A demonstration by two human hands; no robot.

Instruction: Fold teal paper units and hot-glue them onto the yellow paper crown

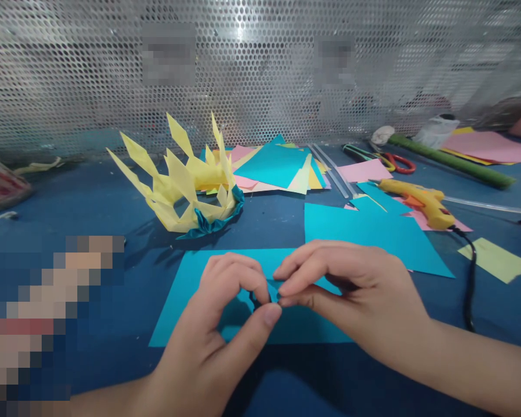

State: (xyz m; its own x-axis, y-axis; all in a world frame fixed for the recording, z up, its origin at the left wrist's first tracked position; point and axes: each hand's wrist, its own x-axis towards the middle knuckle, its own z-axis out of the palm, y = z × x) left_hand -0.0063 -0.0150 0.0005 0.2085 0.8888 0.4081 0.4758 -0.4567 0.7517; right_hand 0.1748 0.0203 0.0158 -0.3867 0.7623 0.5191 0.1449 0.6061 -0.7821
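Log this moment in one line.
left hand: pinching small dark-blue piece; right hand: apparently pinching it too; underneath: blue sheet; beyond: yellow paper crown; right: yellow glue gun

We see smooth, matt paper in the pale yellow crown [181,179], while its blue trim [211,227] looks crinkled, with a slight sheen. Smooth, flat paper makes up the blue sheet [178,301]. We find smooth yellow plastic on the glue gun [434,208] and glossy, see-through plastic in the long glue stick [490,204]. The perforated panel [252,87] looks like shiny metal; the tabletop [282,223] is smooth and dull.
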